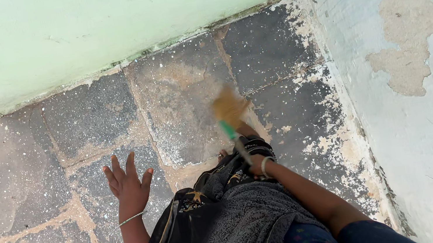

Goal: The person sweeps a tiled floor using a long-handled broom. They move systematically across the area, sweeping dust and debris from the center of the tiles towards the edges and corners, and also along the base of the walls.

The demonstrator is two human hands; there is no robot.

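My right hand (257, 163) is closed around the green handle of a small broom (230, 114). Its straw-coloured bristles are blurred and sit on the dusty stone floor (80, 122) in front of me. My left hand (128, 184) hangs over the floor with its fingers spread and nothing in it. A thin bangle circles each wrist. A dark shawl and dress (228, 220) cover my body below the hands.
A pale green wall (92, 24) runs along the far side. A whitewashed wall (432, 101) with a patch of bare plaster stands at the right. The two meet in a corner. White flakes and dust lie on the dark floor slabs.
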